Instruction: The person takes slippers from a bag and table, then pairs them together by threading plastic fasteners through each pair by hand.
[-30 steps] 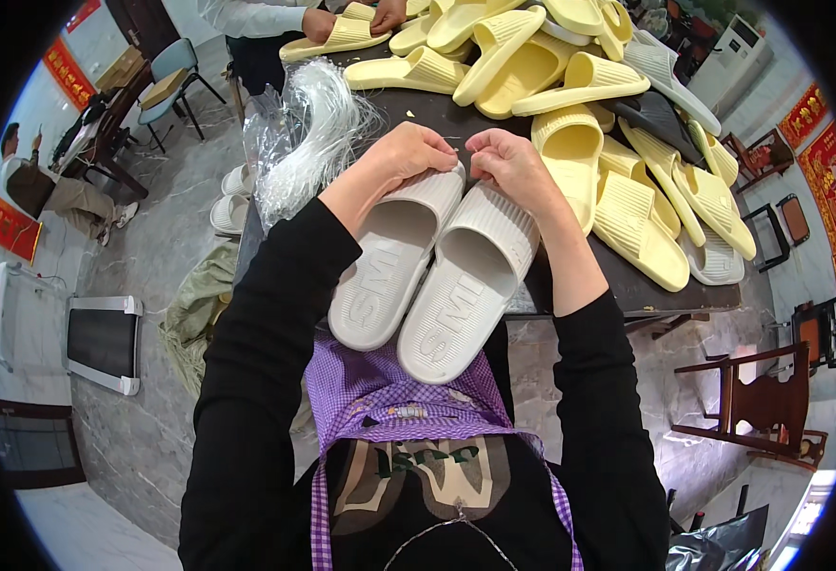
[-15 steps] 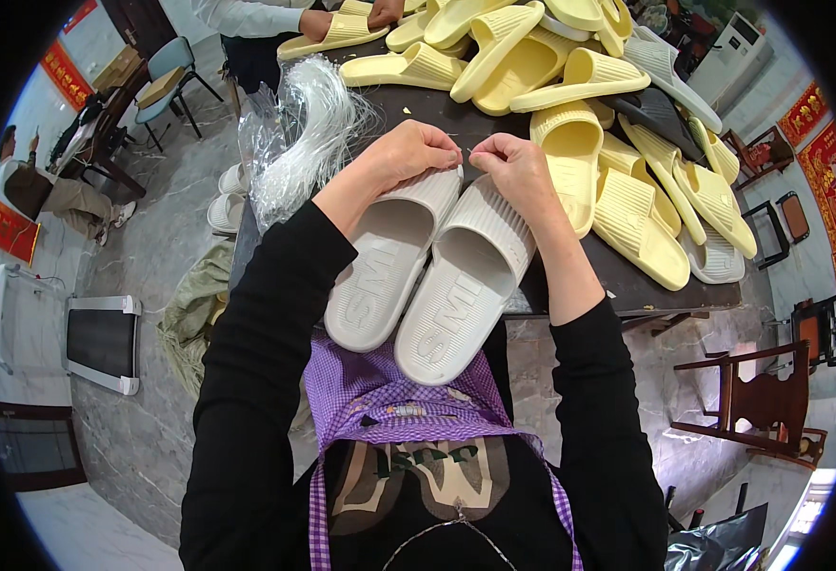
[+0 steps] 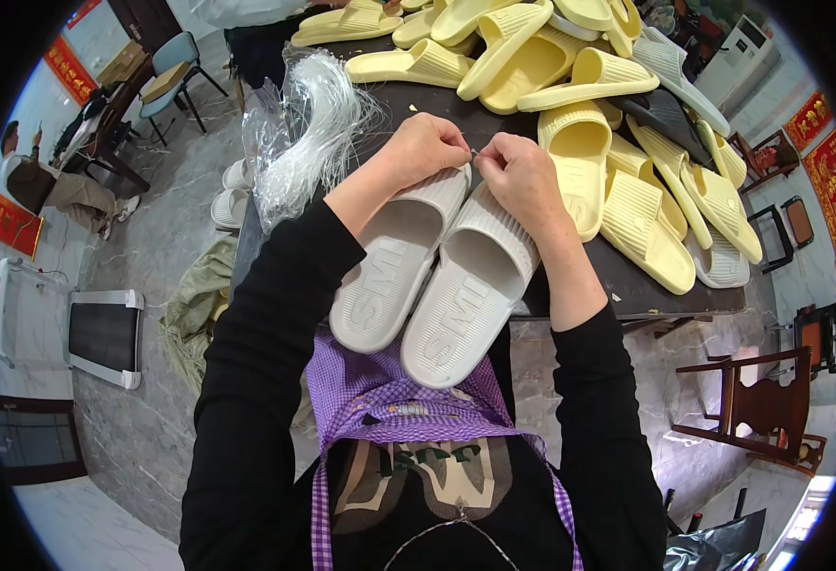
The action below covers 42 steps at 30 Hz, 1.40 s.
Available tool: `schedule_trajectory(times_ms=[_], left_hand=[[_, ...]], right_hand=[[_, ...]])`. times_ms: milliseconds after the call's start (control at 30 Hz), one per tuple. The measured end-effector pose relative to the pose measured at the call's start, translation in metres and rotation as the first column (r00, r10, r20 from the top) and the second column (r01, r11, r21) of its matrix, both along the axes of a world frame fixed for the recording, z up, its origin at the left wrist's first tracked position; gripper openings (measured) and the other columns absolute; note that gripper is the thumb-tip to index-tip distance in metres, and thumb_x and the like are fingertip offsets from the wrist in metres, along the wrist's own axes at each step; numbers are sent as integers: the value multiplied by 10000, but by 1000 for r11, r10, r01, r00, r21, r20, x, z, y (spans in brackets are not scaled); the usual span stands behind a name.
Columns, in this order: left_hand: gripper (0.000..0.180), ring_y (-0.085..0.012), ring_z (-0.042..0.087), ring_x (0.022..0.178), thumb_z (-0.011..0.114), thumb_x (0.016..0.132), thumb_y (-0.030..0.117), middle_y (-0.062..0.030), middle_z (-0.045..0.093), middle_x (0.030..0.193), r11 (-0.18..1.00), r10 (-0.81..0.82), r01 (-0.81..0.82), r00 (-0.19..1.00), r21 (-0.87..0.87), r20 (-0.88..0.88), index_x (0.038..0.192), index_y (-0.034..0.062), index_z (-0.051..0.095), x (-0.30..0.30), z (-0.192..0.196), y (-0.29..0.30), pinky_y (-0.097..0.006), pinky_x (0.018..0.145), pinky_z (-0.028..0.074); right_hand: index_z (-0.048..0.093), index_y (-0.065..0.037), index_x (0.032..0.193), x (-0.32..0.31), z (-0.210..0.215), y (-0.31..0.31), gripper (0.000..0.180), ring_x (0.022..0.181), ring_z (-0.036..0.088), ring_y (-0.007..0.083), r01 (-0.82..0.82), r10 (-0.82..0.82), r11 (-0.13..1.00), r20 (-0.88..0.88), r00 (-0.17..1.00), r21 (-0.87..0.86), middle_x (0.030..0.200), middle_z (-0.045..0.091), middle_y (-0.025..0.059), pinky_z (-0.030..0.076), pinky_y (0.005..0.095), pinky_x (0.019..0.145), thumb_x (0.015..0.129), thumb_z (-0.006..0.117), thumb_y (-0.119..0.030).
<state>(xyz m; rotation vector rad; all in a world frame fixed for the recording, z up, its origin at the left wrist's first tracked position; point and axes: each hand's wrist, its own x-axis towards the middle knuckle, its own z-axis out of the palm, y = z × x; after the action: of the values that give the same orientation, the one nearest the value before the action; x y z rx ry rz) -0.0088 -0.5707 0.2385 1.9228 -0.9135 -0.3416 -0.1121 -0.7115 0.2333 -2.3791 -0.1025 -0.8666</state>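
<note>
A pair of light grey slide slippers, the left slipper [image 3: 378, 290] and the right slipper [image 3: 456, 314], rests side by side at the table's front edge, heels toward me. Just past their toes my left hand [image 3: 423, 152] and my right hand [image 3: 521, 176] meet, thumb and forefinger of each pinched together. What the fingertips hold is too small to make out. Both hands are close against the slippers' front ends. Left of my left hand lies a bundle of thin, clear-white plastic strings [image 3: 318, 124], partly in a clear bag.
Yellow slides [image 3: 642, 228] are heaped across the far and right parts of the dark table [image 3: 580, 285], with some grey ones and a black one [image 3: 670, 124]. A green sack [image 3: 199, 305] stands on the floor at left; a wooden chair [image 3: 756, 400] is at right.
My fingertips have drawn closer together, now nearly touching. At the far edge, the other person's hands have moved off the yellow slide and mostly out of view.
</note>
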Motion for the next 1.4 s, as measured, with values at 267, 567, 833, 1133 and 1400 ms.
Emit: schedule_trajectory(times_ms=[267, 567, 833, 1133, 1400], left_hand=[[154, -254, 627, 621, 625, 667, 161, -128, 647, 685, 995, 91, -99, 946, 11, 311, 727, 24, 666, -13, 6, 0, -328, 633, 502], [108, -288, 585, 701, 595, 674, 142, -102, 621, 662, 994, 81, -110, 788, 10, 610, 654, 46, 639, -16, 3, -2, -395, 698, 446], [99, -263, 549, 753, 589, 684, 137, -77, 615, 691, 993, 46, -106, 722, 45, 690, 637, 57, 623, -20, 4, -2, -383, 727, 415], [105, -253, 534, 743, 584, 696, 138, -59, 596, 696, 995, 55, -101, 627, 11, 777, 631, 60, 606, -24, 5, -1, -379, 723, 403], [88, -247, 531, 741, 578, 702, 119, -51, 582, 681, 997, 47, -74, 583, -4, 811, 634, 66, 596, -25, 4, -1, -372, 709, 399]], right_hand=[[564, -19, 648, 0, -1, 4, 108, 651, 581, 318, 43, -44, 999, -15, 999, -9, 647, 583, 153, 460, 409, 596, 702, 589, -109], [565, -20, 648, 0, -1, 6, 117, 639, 582, 326, 60, -60, 998, -21, 998, -19, 653, 588, 159, 463, 412, 596, 703, 591, -120], [569, -23, 662, 0, -2, 6, 127, 643, 583, 326, 72, -73, 997, -41, 997, -23, 658, 590, 155, 465, 414, 603, 715, 583, -138], [568, -26, 670, 0, -3, 6, 136, 646, 584, 326, 73, -75, 997, -44, 996, -31, 667, 593, 154, 466, 415, 607, 725, 575, -150], [572, -24, 672, 1, -4, 5, 145, 657, 587, 330, 73, -75, 997, -44, 996, -35, 671, 594, 160, 467, 417, 611, 730, 571, -156]])
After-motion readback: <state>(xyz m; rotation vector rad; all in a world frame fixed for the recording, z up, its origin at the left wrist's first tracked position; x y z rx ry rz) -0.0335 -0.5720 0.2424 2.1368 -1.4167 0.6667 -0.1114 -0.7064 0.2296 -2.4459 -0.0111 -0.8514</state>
